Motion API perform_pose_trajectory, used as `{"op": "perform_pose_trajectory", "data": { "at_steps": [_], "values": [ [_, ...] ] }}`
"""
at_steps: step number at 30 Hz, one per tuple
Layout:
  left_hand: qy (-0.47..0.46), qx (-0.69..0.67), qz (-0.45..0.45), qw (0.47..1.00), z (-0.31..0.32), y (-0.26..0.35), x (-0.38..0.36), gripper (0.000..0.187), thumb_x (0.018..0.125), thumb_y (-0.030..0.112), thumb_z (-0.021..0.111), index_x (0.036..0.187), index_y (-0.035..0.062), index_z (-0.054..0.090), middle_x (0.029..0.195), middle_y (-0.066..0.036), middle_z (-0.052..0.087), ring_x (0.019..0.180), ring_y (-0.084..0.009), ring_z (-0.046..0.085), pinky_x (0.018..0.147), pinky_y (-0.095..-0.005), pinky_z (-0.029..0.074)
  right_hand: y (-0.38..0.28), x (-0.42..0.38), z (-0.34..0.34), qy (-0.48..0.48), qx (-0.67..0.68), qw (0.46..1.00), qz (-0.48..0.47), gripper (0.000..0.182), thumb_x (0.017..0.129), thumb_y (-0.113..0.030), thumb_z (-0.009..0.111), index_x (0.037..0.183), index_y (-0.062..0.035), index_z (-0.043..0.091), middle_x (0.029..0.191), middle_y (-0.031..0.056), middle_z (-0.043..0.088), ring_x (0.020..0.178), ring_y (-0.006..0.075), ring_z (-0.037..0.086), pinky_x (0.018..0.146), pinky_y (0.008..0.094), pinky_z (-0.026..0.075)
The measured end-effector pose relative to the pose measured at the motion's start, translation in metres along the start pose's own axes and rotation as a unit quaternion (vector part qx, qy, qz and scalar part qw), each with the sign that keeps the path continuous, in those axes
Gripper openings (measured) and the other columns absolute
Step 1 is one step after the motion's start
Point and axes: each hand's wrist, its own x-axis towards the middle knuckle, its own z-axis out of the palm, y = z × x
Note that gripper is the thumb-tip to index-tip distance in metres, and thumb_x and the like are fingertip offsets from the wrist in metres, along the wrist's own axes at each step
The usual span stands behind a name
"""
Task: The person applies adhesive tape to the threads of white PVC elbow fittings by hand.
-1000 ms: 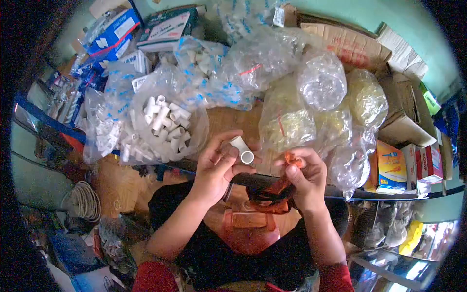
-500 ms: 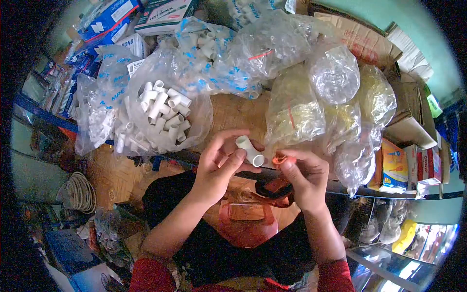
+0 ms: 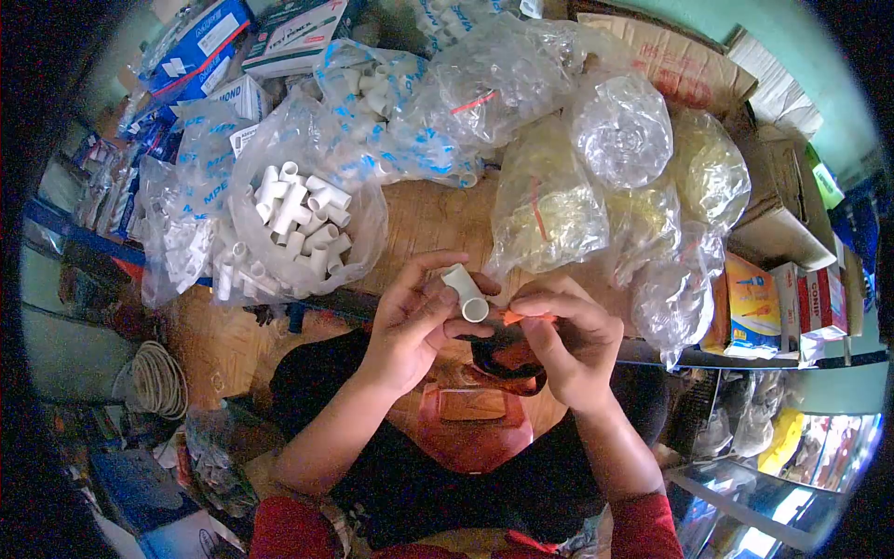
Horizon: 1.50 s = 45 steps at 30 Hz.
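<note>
My left hand (image 3: 407, 328) is closed around a white plastic pipe fitting (image 3: 461, 284), whose round open end faces me. Just to its right, my right hand (image 3: 575, 343) pinches a small orange piece (image 3: 523, 319) between thumb and fingers. What exactly that piece is, I cannot make out. A dark loop with a reddish patch lies below the right fingers, partly hidden. On the bench to the left, a clear plastic bag (image 3: 368, 247) gapes around several white pipe fittings (image 3: 296, 216) like the one I hold.
Clear bags with yellowish contents (image 3: 549, 205) crowd the bench's right half. Blue-printed bags (image 3: 372, 102) lie at the back. Small boxes (image 3: 752, 303) stand at the right edge, a cardboard box (image 3: 782, 228) behind them. A red stool (image 3: 475, 433) is between my legs. Coiled cable (image 3: 160, 380) lies at left.
The fitting has turned in my left hand and shifted slightly left. My right hand has moved left, bringing the orange piece nearer the fitting. The whole view has shifted a little.
</note>
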Motion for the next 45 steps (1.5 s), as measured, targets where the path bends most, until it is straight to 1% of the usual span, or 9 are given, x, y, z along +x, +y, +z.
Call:
{"op": "perform_pose_trajectory", "data": {
  "at_steps": [7,10,13,25,28,31,34,37,45],
  "values": [
    [-0.022,-0.104,-0.051,0.993,-0.004,0.002,0.0,0.039,0.092,0.014,0.051,0.128,0.0026,0.039,0.11,-0.019,0.057,0.1,-0.0258,0.06,0.078,-0.0348,0.054,0.0,-0.001,0.0,0.007,0.029,0.997,0.067,0.018,0.081,0.003,0.061,0.098,0.0007,0.066,0.098,0.0119,0.064,0.085,0.0168,0.061,0.078,0.0269,0.047],
    [0.002,0.004,-0.033,0.999,-0.003,0.002,-0.002,0.038,0.09,0.012,0.056,0.125,0.0022,0.044,0.108,-0.012,0.059,0.096,-0.0193,0.059,0.074,-0.0294,0.051,-0.007,0.0,0.008,0.089,0.106,0.983,0.116,0.018,0.079,0.004,0.064,0.097,0.0009,0.066,0.097,0.0115,0.065,0.087,0.0155,0.061,0.078,0.026,0.047],
    [0.015,0.084,0.005,0.996,0.003,0.004,-0.003,0.035,0.088,0.012,0.06,0.119,0.002,0.049,0.105,-0.007,0.06,0.091,-0.0143,0.058,0.073,-0.0268,0.048,-0.007,-0.002,0.001,0.06,0.059,0.988,0.127,0.018,0.076,0.006,0.067,0.094,0.0003,0.067,0.093,0.011,0.066,0.086,0.0153,0.062,0.077,0.025,0.047],
    [-0.045,0.087,-0.034,0.995,-0.002,0.002,-0.005,0.031,0.089,0.023,0.061,0.11,0.0011,0.055,0.09,-0.005,0.061,0.074,-0.0111,0.058,0.063,-0.0253,0.049,0.006,-0.002,0.005,-0.007,-0.179,0.98,-0.09,0.017,0.074,0.002,0.069,0.09,-0.002,0.066,0.088,0.0121,0.064,0.077,0.0232,0.065,0.066,0.0294,0.051],
    [0.022,0.138,-0.063,0.988,-0.003,0.001,-0.006,0.03,0.089,0.024,0.061,0.108,0.0009,0.057,0.088,-0.006,0.061,0.072,-0.0094,0.058,0.061,-0.0247,0.049,0.002,-0.001,0.006,-0.054,-0.185,0.979,-0.064,0.02,0.074,0.001,0.068,0.094,-0.0023,0.066,0.089,0.0123,0.063,0.081,0.0278,0.064,0.073,0.0329,0.051],
    [0.055,0.249,-0.012,0.967,-0.003,-0.002,-0.006,0.026,0.089,0.02,0.061,0.106,0.0001,0.059,0.09,-0.006,0.061,0.076,-0.0082,0.058,0.064,-0.0238,0.049,0.001,0.001,0.003,-0.073,-0.134,0.988,0.018,0.02,0.077,-0.001,0.066,0.098,-0.0016,0.066,0.09,0.0117,0.065,0.085,0.0258,0.064,0.079,0.0329,0.05],
    [0.04,0.317,0.008,0.948,0.01,0.006,-0.006,0.026,0.086,0.016,0.064,0.104,-0.0018,0.059,0.089,-0.004,0.061,0.08,-0.0087,0.057,0.067,-0.0213,0.048,0.012,0.0,-0.002,-0.066,-0.075,0.988,0.119,0.022,0.079,-0.001,0.066,0.101,0.0013,0.063,0.091,0.0102,0.067,0.085,0.0192,0.064,0.079,0.0298,0.05],
    [-0.026,0.353,0.063,0.933,0.004,0.004,-0.002,0.024,0.086,0.01,0.064,0.106,-0.0021,0.059,0.092,-0.005,0.062,0.085,-0.0094,0.058,0.074,-0.022,0.048,0.007,0.001,0.004,0.02,0.096,0.967,0.233,0.028,0.078,0.002,0.067,0.104,0.0041,0.059,0.091,0.0104,0.067,0.084,0.0158,0.063,0.079,0.0271,0.05],
    [0.042,0.385,0.087,0.918,0.014,0.0,-0.009,0.023,0.085,0.009,0.065,0.105,-0.0025,0.059,0.098,-0.008,0.064,0.088,-0.0113,0.059,0.077,-0.0234,0.047,0.007,-0.011,0.021,0.115,-0.033,0.983,0.139,0.018,0.076,0.003,0.071,0.091,0.003,0.062,0.087,0.0092,0.067,0.078,0.012,0.063,0.073,0.0247,0.051]
  ]
}}
